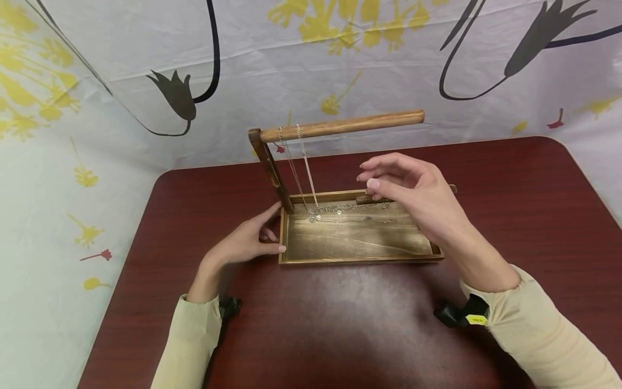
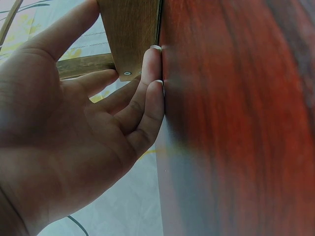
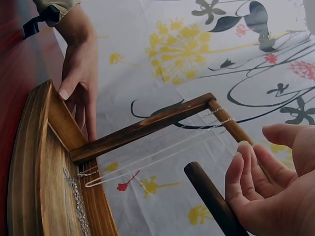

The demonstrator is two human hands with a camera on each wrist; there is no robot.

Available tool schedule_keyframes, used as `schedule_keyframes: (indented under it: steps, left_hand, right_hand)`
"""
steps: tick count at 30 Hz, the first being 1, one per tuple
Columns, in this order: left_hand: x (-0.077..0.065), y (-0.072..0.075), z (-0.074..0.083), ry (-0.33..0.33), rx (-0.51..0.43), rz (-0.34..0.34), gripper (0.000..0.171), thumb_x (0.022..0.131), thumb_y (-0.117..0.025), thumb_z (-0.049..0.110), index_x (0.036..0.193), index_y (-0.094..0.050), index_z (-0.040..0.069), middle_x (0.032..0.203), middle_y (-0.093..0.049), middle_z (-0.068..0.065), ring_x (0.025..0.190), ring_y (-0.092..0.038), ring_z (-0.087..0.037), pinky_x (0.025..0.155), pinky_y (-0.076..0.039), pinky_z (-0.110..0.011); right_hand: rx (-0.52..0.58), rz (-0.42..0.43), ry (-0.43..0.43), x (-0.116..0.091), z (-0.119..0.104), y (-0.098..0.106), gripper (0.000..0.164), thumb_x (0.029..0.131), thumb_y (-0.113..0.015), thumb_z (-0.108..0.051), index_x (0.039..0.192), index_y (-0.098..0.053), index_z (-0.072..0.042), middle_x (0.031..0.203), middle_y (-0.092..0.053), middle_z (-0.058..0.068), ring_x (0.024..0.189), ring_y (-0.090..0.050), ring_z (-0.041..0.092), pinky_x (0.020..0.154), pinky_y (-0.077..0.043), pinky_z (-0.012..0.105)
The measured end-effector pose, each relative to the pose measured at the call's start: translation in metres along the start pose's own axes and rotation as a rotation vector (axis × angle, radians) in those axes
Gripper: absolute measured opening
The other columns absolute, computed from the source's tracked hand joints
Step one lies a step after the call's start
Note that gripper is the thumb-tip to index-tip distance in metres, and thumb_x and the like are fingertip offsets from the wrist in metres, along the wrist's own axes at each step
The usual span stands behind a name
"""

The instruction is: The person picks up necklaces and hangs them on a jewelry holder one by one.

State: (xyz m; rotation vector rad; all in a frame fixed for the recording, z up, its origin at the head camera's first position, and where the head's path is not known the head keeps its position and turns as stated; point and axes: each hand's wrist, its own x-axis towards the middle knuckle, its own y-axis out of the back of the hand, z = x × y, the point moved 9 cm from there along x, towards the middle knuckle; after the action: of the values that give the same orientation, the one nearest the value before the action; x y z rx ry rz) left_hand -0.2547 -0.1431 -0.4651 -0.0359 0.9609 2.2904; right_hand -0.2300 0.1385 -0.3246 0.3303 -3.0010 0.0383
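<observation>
A wooden jewelry stand has a shallow tray [image 1: 359, 246], an upright post [image 1: 271, 167] at its left end and a long bar [image 1: 350, 125] reaching right from the post's top. Thin necklaces [image 1: 305, 162] hang from the bar near the post. More chains [image 1: 340, 208] lie along the tray's back. My left hand [image 1: 245, 237] rests against the tray's left end, thumb at the front corner and index finger near the post's foot. Over the tray's right part is my right hand [image 1: 413, 189], its fingers loosely bent and thumb apart from them, with nothing visible between.
A shorter, darker wooden bar [image 3: 211, 196] sits low at the right, partly behind my right hand. The stand is on a dark red table [image 1: 340, 319]. A white cloth [image 1: 252, 70] printed with flowers hangs behind it. Both wrists wear black camera straps.
</observation>
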Motion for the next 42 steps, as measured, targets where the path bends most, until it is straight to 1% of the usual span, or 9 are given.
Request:
schedule_keyframes:
  steps: [4, 8, 11, 20, 25, 30, 35, 37, 42]
  left_hand:
    - [0.001, -0.001, 0.0, -0.003, 0.0, -0.003, 0.1, 0.086, -0.08, 0.03, 0.161, -0.013, 0.026, 0.111, -0.064, -0.006, 0.093, -0.064, -0.014, 0.084, -0.05, -0.036]
    - [0.001, -0.001, -0.001, -0.005, -0.002, 0.002, 0.1, 0.086, -0.08, 0.03, 0.161, -0.013, 0.026, 0.115, -0.063, -0.006, 0.094, -0.063, -0.014, 0.084, -0.05, -0.036]
    - [0.001, 0.0, -0.001, -0.008, -0.002, 0.003, 0.1, 0.086, -0.08, 0.029, 0.161, -0.013, 0.026, 0.115, -0.063, -0.006, 0.094, -0.063, -0.014, 0.084, -0.05, -0.036]
    - [0.001, 0.0, -0.001, -0.007, 0.002, 0.003, 0.1, 0.086, -0.08, 0.03, 0.161, -0.013, 0.026, 0.112, -0.064, -0.006, 0.094, -0.064, -0.014, 0.084, -0.05, -0.036]
    - [0.001, 0.0, 0.0, -0.007, 0.001, 0.001, 0.1, 0.087, -0.079, 0.029, 0.161, -0.013, 0.025, 0.116, -0.062, -0.007, 0.095, -0.063, -0.015, 0.084, -0.05, -0.036]
    - [0.002, 0.0, 0.0, -0.01, -0.001, 0.0, 0.1, 0.087, -0.079, 0.029, 0.161, -0.013, 0.025, 0.121, -0.06, -0.007, 0.096, -0.063, -0.015, 0.084, -0.05, -0.036]
    - [0.001, 0.001, 0.001, -0.012, -0.005, 0.001, 0.099, 0.087, -0.079, 0.027, 0.161, -0.013, 0.024, 0.119, -0.06, -0.008, 0.095, -0.063, -0.016, 0.084, -0.05, -0.036]
    - [0.001, 0.001, 0.002, -0.012, -0.006, 0.002, 0.099, 0.087, -0.08, 0.027, 0.161, -0.014, 0.023, 0.119, -0.06, -0.008, 0.095, -0.063, -0.016, 0.084, -0.05, -0.036]
    - [0.001, 0.001, 0.001, -0.01, -0.009, 0.006, 0.1, 0.086, -0.08, 0.027, 0.161, -0.014, 0.023, 0.12, -0.06, -0.008, 0.095, -0.063, -0.016, 0.084, -0.05, -0.036]
  right_hand:
    - [-0.023, -0.013, -0.001, -0.006, 0.001, 0.002, 0.031, 0.091, -0.073, -0.009, 0.121, -0.067, -0.003, 0.112, -0.07, 0.014, 0.091, -0.068, 0.029, 0.08, -0.054, 0.03]
    - [-0.103, -0.015, -0.009, -0.012, 0.002, 0.006, 0.032, 0.092, -0.072, -0.012, 0.123, -0.067, -0.006, 0.114, -0.07, 0.013, 0.093, -0.068, 0.029, 0.08, -0.054, 0.03]
    - [-0.144, -0.016, -0.022, -0.014, 0.005, 0.008, 0.031, 0.093, -0.071, -0.013, 0.124, -0.067, -0.008, 0.114, -0.071, 0.012, 0.09, -0.068, 0.027, 0.078, -0.054, 0.029]
    - [-0.087, -0.031, -0.015, -0.019, 0.01, 0.013, 0.027, 0.092, -0.071, -0.007, 0.119, -0.068, -0.002, 0.109, -0.072, 0.013, 0.09, -0.069, 0.023, 0.078, -0.055, 0.028]
    - [-0.098, -0.042, -0.017, -0.021, 0.013, 0.014, 0.026, 0.093, -0.071, -0.008, 0.117, -0.067, 0.0, 0.107, -0.072, 0.012, 0.088, -0.07, 0.022, 0.076, -0.055, 0.029]
    - [-0.089, -0.093, -0.009, -0.025, 0.019, 0.014, 0.025, 0.094, -0.069, -0.007, 0.117, -0.067, 0.003, 0.107, -0.073, 0.013, 0.091, -0.072, 0.024, 0.077, -0.056, 0.031]
    - [-0.159, -0.15, -0.015, -0.03, 0.028, 0.013, 0.024, 0.096, -0.066, -0.008, 0.118, -0.069, 0.0, 0.109, -0.072, 0.016, 0.095, -0.071, 0.026, 0.079, -0.056, 0.033]
    - [-0.192, -0.153, -0.022, -0.032, 0.031, 0.014, 0.024, 0.096, -0.067, -0.01, 0.118, -0.07, -0.001, 0.109, -0.072, 0.016, 0.095, -0.071, 0.026, 0.078, -0.056, 0.032]
    - [-0.212, -0.155, -0.037, -0.033, 0.037, 0.017, 0.024, 0.096, -0.068, -0.013, 0.117, -0.071, -0.004, 0.109, -0.072, 0.013, 0.096, -0.071, 0.025, 0.079, -0.056, 0.033]
